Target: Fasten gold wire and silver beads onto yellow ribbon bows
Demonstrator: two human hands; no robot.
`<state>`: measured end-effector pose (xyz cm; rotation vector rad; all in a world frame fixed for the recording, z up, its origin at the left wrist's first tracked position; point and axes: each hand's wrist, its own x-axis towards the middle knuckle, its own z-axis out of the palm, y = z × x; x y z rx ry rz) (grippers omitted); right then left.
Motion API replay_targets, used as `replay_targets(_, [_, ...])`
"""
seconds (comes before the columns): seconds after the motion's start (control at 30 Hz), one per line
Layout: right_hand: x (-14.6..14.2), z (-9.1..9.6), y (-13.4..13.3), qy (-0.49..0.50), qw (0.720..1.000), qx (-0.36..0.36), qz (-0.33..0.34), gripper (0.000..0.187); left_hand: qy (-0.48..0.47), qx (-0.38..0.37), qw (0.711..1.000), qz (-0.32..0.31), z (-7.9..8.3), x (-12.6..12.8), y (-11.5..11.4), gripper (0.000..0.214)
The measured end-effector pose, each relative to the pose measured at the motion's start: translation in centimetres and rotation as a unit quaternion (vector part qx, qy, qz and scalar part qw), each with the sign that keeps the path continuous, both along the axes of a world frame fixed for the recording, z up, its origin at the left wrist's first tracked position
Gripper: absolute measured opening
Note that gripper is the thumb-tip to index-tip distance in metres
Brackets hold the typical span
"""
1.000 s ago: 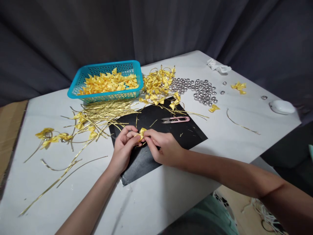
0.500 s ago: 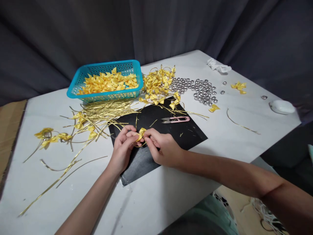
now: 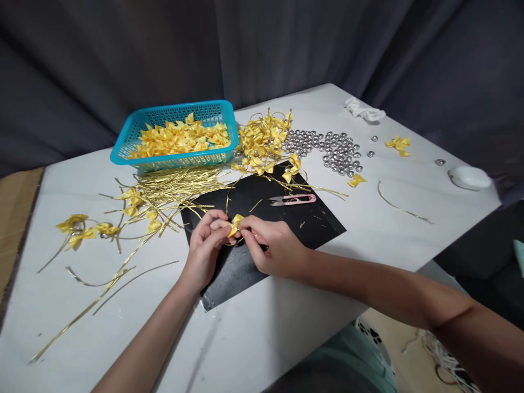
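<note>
Over the black mat (image 3: 241, 273), a small yellow ribbon bow (image 3: 234, 224) with gold cord is pinched between both hands. My left hand (image 3: 208, 243) is closed on the bow's left side, thumb in front. My right hand (image 3: 270, 245) pinches at the bow's right side, and its fingertips partly cover the bow. A loop of gold cord (image 3: 227, 203) rises from the hands toward the back of the mat. Beyond my right hand lie pink-handled thread snips (image 3: 292, 200), with cord clippings near them.
Behind stands a blue basket (image 3: 176, 161) of yellow bows. Gold cords (image 3: 180, 188) lie in front of it. Finished-looking bow pieces (image 3: 266, 136) and silver heart-shaped beads (image 3: 339, 153) are heaped to its right. A white dish (image 3: 470, 178) and crumpled tissue (image 3: 364, 110) lie farther right.
Both hands keep nearly the same pinch on the bow, which seems turned slightly. The whole view has shifted a few pixels.
</note>
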<state>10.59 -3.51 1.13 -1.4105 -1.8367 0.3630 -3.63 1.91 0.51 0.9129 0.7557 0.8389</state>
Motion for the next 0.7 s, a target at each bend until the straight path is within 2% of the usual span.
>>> replay_targets(0.5, [0.22,-0.14,0.19,-0.032,0.999,-0.013,0.025,0.015,0.002,0.005,1.000,-0.004,-0.13,0.01,-0.03,0.019])
replay_targets(0.6, [0.17,-0.13,0.18,-0.014,1.000,-0.006,0.020,0.014,0.001,0.007,1.000,-0.006,-0.21,-0.09,-0.02,0.020])
replay_targets(0.7, [-0.12,-0.23,0.00,0.023,0.999,-0.028,0.004,0.011,0.007,0.013,1.000,0.004,-0.26,-0.10,0.04,0.021])
